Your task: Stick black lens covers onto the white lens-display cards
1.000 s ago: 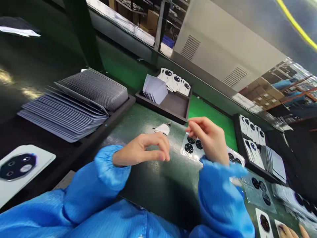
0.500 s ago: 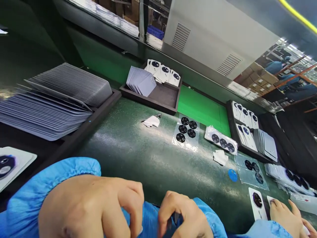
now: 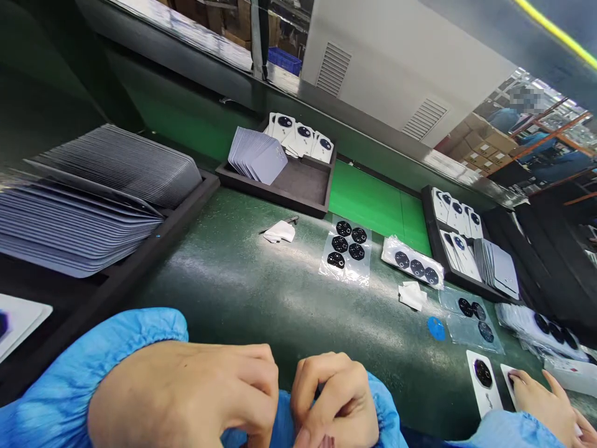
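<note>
Left hand (image 3: 200,392): bare, knuckles up, fingers bent downward; grip hidden, cannot tell.
Right hand (image 3: 336,395): fingers curled inward; cannot tell whether anything is held.
Sleeves (image 3: 69,373): blue crinkled fabric, gathered cuffs.
Film sheet (image 3: 357,270): clear, glossy, wrinkled; on green bench (image 3: 261,292) beyond both hands; long axis away from body, far end leaning right.
Discs (image 3: 339,244): five, black, roundish, two columns on sheet.
</note>
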`<action>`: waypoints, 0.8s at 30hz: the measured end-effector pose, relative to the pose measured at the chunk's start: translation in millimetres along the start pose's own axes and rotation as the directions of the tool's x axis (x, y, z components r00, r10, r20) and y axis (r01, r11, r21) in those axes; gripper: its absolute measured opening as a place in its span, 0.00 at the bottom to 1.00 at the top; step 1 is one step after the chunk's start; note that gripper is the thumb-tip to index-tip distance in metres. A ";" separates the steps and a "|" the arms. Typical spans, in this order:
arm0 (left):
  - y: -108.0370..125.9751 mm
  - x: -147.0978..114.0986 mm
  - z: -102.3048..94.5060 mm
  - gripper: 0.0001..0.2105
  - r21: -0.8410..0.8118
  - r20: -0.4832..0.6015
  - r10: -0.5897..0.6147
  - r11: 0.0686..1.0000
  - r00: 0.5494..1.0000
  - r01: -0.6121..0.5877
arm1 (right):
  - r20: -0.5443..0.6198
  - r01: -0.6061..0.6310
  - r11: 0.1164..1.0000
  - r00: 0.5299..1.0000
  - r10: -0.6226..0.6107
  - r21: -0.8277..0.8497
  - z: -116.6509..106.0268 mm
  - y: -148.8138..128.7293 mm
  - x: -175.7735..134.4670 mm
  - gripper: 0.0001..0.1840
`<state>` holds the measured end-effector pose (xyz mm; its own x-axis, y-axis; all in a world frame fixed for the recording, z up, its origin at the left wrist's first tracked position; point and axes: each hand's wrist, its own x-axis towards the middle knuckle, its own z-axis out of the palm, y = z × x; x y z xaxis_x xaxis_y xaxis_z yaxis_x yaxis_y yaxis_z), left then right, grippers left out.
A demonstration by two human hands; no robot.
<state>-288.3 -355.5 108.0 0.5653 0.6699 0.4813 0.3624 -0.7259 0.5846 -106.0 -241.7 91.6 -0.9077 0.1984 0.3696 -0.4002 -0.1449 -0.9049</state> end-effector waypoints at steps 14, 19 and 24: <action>-0.5 7.9 -24.9 0.16 -0.276 -0.138 -0.022 0.961 0.990 -0.017 | 0.029 -0.196 0.975 0.979 0.200 -0.106 -5.1 -4.7 -5.2 0.13; -0.7 3.2 -20.7 0.14 -0.237 -0.213 0.001 0.970 0.977 -0.053 | 0.154 -0.211 0.957 0.958 0.243 -0.197 -18.6 -8.3 -9.3 0.16; -1.2 2.4 -18.7 0.15 -0.267 -0.256 -0.012 0.962 0.967 -0.059 | 0.164 -0.191 0.940 0.956 0.244 -0.283 -18.9 -14.7 -0.1 0.15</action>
<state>-301.3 -350.1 120.6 0.3525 0.6960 0.6255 0.1178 -0.6962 0.7082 -97.6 -221.3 100.9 -0.9859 -0.0047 0.1673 -0.1670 0.0998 -0.9809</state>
